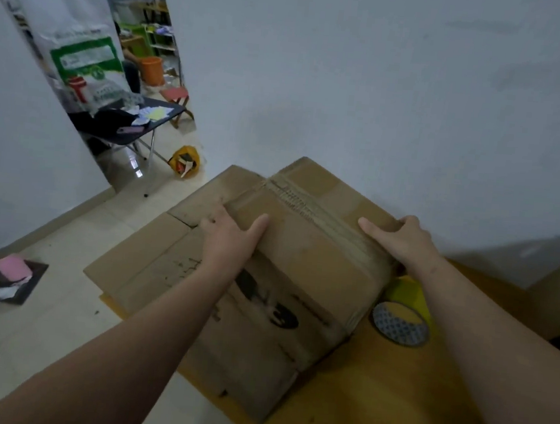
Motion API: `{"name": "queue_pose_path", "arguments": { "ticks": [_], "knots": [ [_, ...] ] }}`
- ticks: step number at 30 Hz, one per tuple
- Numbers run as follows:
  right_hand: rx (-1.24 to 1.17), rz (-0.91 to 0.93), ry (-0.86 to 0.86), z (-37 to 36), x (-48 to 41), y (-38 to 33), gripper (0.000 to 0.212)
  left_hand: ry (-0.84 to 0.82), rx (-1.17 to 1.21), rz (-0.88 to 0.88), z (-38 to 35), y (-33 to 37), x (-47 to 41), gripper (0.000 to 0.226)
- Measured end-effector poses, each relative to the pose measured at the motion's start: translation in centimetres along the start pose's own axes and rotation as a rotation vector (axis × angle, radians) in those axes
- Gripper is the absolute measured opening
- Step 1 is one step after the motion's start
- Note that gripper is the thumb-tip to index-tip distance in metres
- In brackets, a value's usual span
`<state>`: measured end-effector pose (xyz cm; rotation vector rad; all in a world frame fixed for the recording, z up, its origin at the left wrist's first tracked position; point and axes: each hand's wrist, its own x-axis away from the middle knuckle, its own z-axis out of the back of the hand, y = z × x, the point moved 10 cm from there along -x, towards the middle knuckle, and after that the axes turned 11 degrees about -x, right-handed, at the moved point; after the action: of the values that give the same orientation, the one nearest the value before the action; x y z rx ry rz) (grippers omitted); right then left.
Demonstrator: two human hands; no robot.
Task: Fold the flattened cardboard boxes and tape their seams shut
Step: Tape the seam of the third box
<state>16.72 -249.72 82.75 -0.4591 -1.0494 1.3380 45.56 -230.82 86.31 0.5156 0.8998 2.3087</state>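
A folded cardboard box sits in the middle of the frame, its brown corrugated faces scuffed and soft at the corners. Blurred black print marks the near side. Its 2 top flaps meet at a seam that runs from upper left to lower right under a strip of glossy, wrinkled tape, with frayed fluting showing along it.

The left hand grips the box's upper left corner, thumb flat on top and fingers curled down the side. The right hand holds the right edge, thumb lying along the top near the seam and fingers hooked over the far edge.

The box rests on a smooth yellow-orange tabletop and on flattened cardboard, a wide creased sheet that sticks out to the left over the pale tiled floor.

Just right of the box, a round roll of tape lies flat on the tabletop. Its core has a blue-and-white dotted pattern. A bright yellow object, too blurred to identify, sits just behind it.

At the upper left, a black folding table holds scattered papers, with an orange bucket beyond it. A pink block rests on a dark square at the lower left.
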Motion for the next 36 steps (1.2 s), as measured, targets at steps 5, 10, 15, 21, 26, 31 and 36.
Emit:
{"name": "queue_pose_path", "arguments": {
  "ticks": [5, 10, 15, 21, 26, 31, 36],
  "knots": [
    [0.100, 0.058, 0.222, 3.0, 2.0, -1.6, 0.082, -0.120, 0.156, 0.027, -1.0, 2.4, -3.8, 0.099],
    [0.170, 0.064, 0.249, 0.9, 4.4, 0.1, 0.064, -0.340, 0.509, 0.134, -5.9, -0.7, -0.6, 0.087],
    [-0.046, 0.031, 0.290, -0.5, 6.9, 2.4, 0.055, -0.414, 0.443, -0.132, -5.2, 3.2, -2.3, 0.074],
    [0.057, 0.141, 0.221, -4.3, 9.1, 1.4, 0.062, -0.446, -0.346, -0.522, -6.1, 6.1, -5.8, 0.056],
    [-0.041, 0.222, 0.113, -7.7, 8.8, 1.3, 0.056, -0.284, -0.840, -0.904, -7.9, 5.3, -2.8, 0.061],
    [0.006, 0.230, 0.115, -8.4, 7.8, 1.4, 0.053, -0.365, -0.980, -1.145, -10.4, 4.3, 2.5, 0.089],
    [0.521, 0.448, 0.134, -9.3, 9.2, -3.0, 0.052, -0.303, -1.014, -1.091, -9.8, 4.7, 2.7, 0.059]
  ]
}}
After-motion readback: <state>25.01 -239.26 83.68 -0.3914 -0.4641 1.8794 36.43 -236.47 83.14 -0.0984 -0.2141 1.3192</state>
